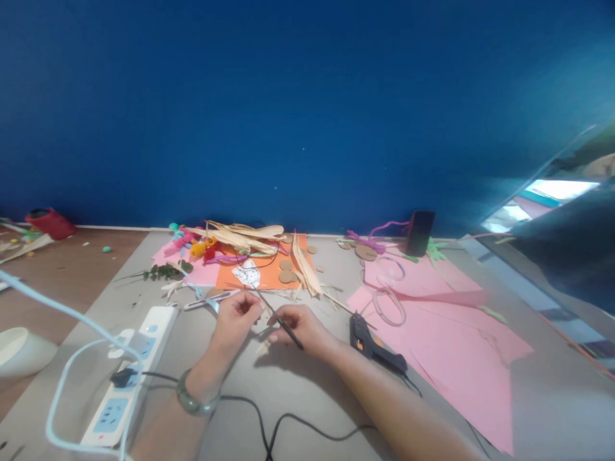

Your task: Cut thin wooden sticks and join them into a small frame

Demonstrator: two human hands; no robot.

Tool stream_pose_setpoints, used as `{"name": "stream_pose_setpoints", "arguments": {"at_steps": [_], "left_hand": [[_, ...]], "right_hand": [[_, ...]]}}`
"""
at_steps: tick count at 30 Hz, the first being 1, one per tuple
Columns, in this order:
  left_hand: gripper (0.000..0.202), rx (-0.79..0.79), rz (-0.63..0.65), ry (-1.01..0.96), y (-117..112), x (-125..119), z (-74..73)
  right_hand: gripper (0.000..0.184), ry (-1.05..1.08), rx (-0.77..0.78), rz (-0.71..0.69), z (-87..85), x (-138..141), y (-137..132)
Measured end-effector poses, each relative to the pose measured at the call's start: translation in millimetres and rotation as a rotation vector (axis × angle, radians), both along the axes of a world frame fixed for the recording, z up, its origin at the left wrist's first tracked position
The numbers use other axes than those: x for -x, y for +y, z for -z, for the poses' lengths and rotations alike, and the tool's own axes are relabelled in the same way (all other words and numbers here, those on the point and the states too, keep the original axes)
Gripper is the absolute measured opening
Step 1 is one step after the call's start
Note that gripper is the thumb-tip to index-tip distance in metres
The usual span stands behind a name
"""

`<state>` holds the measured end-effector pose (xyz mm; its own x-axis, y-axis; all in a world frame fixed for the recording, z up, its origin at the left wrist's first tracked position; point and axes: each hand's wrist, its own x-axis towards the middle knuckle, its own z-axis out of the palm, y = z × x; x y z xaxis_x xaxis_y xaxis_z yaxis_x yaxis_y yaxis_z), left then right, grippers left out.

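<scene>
My right hand (300,330) is closed round a thin dark tool (289,331), tapered toward its far end and slanting up to the left; its exact kind is unclear. Close beside it, my left hand (239,318) is pinched, thumb against fingers, and whatever lies between the fingertips is too small to make out. A green bangle (195,397) circles the left wrist. Just beyond the hands lie pale fibre scraps (283,294) and a patterned white paper piece (247,274) on an orange sheet (228,276). Right of my right hand rests a black glue gun (375,349).
A white power strip (144,358) with a black plug stands at left. Dried husks (240,237), coloured pompoms (196,248) and round wooden slices (287,275) lie at the back. Pink sheets (461,352) cover the right, near an upright phone (419,234). Black cables (317,426) cross the front.
</scene>
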<state>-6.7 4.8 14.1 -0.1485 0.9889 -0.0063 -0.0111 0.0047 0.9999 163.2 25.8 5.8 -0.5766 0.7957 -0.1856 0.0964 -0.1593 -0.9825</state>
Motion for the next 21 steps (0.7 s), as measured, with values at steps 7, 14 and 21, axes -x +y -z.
{"name": "stream_pose_setpoints", "arguments": {"at_steps": [7,14,21], "left_hand": [[0.011,0.008,0.005,0.004,0.2,-0.5,-1.8],[0.012,0.007,0.037,-0.011,-0.1,1.4,-1.5],[0.009,0.021,0.106,-0.027,-1.6,2.6,-5.7]], "right_hand": [[0.044,-0.009,0.011,-0.008,-1.5,-0.4,0.7],[0.044,0.027,0.019,-0.088,-1.4,-4.7,3.5],[0.039,0.064,0.02,-0.15,-7.2,-8.1,4.3]]}}
